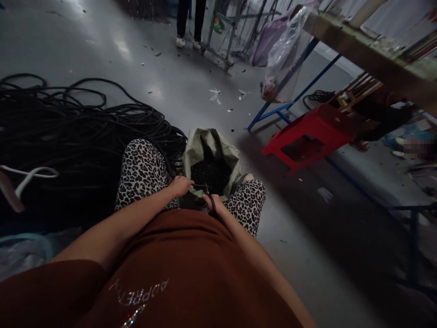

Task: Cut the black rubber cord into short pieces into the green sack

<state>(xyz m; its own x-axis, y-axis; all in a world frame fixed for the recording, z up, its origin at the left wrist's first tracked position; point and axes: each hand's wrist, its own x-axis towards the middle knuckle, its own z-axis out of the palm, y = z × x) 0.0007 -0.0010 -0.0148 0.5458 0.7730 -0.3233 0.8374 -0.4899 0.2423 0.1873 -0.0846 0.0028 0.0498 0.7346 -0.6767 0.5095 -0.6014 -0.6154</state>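
I sit with a green woven sack [218,146] between my knees, its mouth open on a heap of small black pieces [210,175]. My right hand [212,203] is closed around black-handled scissors [209,196] at the sack's near rim. My left hand [180,185] is curled at the rim beside it, pinching a thin black cable end that I can barely make out. A black cable runs from the left hand toward the big pile of black cable [78,132] on the floor at my left.
A red plastic stool [307,136] lies tipped to the right under a blue-framed workbench [375,59]. Plastic bags [283,50] hang from the bench. Another person's legs [189,23] stand at the far end of the grey floor. White scraps litter the floor.
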